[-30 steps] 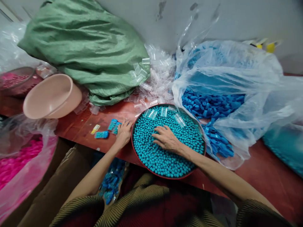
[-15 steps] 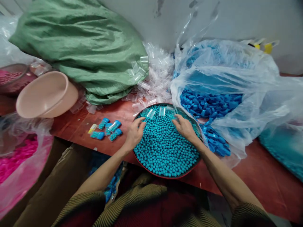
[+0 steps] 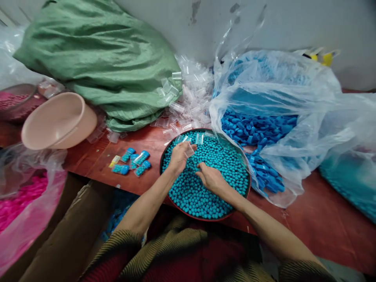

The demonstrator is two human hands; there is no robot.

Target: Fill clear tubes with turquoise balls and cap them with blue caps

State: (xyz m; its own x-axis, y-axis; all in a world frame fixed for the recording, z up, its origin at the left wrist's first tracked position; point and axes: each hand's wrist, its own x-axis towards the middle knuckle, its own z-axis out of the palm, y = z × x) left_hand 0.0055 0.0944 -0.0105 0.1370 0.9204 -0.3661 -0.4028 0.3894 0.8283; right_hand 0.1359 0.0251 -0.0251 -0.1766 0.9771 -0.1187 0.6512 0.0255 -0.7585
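A round bowl [image 3: 249, 192] with a red rim is full of turquoise beads [image 3: 202, 201]. Over its left part, my left hand [image 3: 178, 157] is closed on a small clear plastic container [image 3: 189, 150]. My right hand [image 3: 214, 179] is just above the beads to the right of it, fingers curled together; whatever they may pinch is hidden. Another clear container [image 3: 200, 138] lies on the beads at the back of the bowl. Left of the bowl, several filled containers with blue caps [image 3: 142, 157] lie on the red table [image 3: 100, 164].
Behind the bowl is a heap of clear containers [image 3: 194, 94] beside a green sack [image 3: 102, 62]. A plastic bag [image 3: 270, 96] of blue parts [image 3: 258, 129] spills at the right. A beige basin [image 3: 60, 121] stands left, above a bag of pink pieces [image 3: 25, 199].
My left hand has moved right and taken hold of a clear container. My right hand has come left and lower over the beads, its fingers curling in.
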